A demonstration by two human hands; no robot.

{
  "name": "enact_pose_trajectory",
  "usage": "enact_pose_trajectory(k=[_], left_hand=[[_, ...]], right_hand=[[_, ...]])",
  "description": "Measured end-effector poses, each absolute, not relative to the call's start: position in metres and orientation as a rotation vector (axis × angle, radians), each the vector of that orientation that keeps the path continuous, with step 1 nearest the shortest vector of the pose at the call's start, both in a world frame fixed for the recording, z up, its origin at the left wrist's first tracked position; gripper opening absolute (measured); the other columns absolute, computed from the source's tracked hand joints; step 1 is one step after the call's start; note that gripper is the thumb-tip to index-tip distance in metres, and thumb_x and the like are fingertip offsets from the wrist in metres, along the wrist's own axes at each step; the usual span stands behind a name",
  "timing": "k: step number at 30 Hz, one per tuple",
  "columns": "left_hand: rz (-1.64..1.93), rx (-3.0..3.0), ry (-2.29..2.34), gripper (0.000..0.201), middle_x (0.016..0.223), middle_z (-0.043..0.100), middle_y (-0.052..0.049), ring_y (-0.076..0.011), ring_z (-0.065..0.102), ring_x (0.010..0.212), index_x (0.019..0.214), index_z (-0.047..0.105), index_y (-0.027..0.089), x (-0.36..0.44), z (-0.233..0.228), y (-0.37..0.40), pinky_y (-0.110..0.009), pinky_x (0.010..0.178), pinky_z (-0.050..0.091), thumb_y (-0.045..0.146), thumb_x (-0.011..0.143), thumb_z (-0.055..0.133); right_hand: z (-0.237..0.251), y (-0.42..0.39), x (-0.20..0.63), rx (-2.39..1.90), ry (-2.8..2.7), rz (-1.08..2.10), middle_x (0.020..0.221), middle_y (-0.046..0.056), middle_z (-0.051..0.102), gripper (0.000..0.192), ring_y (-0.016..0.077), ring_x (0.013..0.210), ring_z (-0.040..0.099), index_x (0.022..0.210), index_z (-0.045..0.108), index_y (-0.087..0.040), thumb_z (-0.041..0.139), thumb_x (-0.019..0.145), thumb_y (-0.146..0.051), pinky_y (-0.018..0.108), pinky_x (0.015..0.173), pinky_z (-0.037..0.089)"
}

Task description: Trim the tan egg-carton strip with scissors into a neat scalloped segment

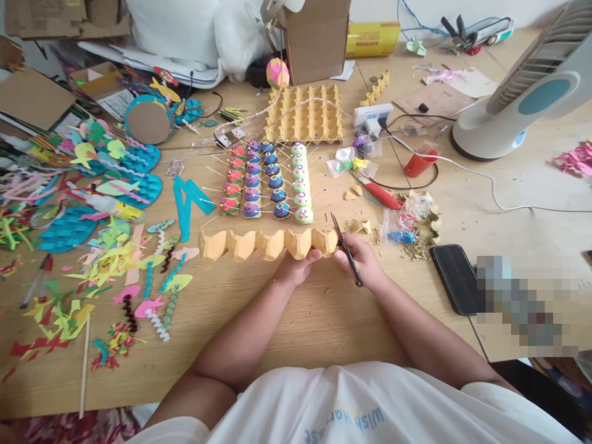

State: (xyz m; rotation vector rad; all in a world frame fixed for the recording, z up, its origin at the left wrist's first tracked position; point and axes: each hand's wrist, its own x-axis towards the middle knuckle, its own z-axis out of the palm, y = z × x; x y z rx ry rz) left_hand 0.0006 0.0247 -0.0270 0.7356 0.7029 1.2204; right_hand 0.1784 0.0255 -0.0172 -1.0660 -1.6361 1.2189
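Note:
A yellow egg-carton strip (271, 245) with several cups in a row is held up across the middle of the head view. My left hand (296, 269) grips it from below near its right part, the thumb on the cups. In my right hand (363, 260) is a pair of dark scissors (350, 259), pointing away from me, with the blades at the strip's right end. Whether the blades touch the pulp I cannot tell. Behind the strip stand painted carton caterpillars, among them a red-and-green one (234, 182) and a pale green one (302, 185).
A yellow egg tray (303, 114) lies at the back. Paper scraps (65, 320) and blue woven pieces (69, 228) cover the left. A phone (454, 279), carton offcuts (361, 226), a red cup (420, 163) and a white fan (518, 92) are on the right.

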Motion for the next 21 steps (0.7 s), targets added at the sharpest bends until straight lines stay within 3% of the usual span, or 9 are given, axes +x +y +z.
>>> enact_pose_trajectory(k=[4,10,13,16,21], left_hand=[[1.21,0.729,0.703,0.058,0.08,0.074,-0.002,-0.0285,0.072,0.103,0.102,0.074,0.024,0.0,-0.027,0.025,-0.046,0.102,0.052,0.053,0.057,0.098],[1.178,0.782,0.671,0.05,0.082,0.074,-0.004,-0.0274,0.071,0.099,0.091,0.074,0.023,0.0,-0.029,0.024,-0.043,0.095,0.054,0.056,0.061,0.095],[1.199,0.747,0.678,0.049,0.081,0.073,-0.001,-0.0228,0.071,0.088,0.09,0.072,0.022,-0.001,-0.033,0.024,-0.042,0.09,0.054,0.053,0.06,0.097],[1.211,0.733,0.737,0.047,0.082,0.074,0.0,-0.0183,0.068,0.079,0.088,0.073,0.021,-0.002,-0.04,0.024,-0.038,0.083,0.055,0.046,0.058,0.099],[1.204,0.762,0.739,0.044,0.084,0.075,-0.002,-0.0183,0.068,0.077,0.09,0.075,0.02,-0.005,-0.052,0.024,-0.037,0.081,0.055,0.046,0.063,0.096]], right_hand=[[-0.02,0.026,0.179,-1.067,-1.607,1.219,0.08,-0.001,0.059,0.05,0.0155,0.073,0.053,0.093,0.064,-0.021,0.077,0.083,-0.069,0.029,0.07,0.042],[-0.026,0.025,0.178,-1.059,-1.356,1.321,0.066,-0.006,0.049,0.054,0.0118,0.056,0.043,0.103,0.061,-0.023,0.068,0.087,-0.075,0.027,0.054,0.036],[-0.025,0.027,0.179,-1.009,-1.242,1.443,0.057,-0.01,0.046,0.05,0.0112,0.048,0.042,0.109,0.058,-0.024,0.069,0.09,-0.069,0.026,0.05,0.036],[-0.025,0.03,0.181,-0.928,-1.192,1.593,0.051,-0.011,0.046,0.045,0.0111,0.045,0.043,0.105,0.057,-0.023,0.071,0.091,-0.064,0.026,0.049,0.037],[-0.024,0.029,0.182,-0.845,-1.268,1.729,0.052,-0.008,0.055,0.037,0.0109,0.046,0.047,0.095,0.055,-0.023,0.071,0.093,-0.057,0.025,0.05,0.038]])
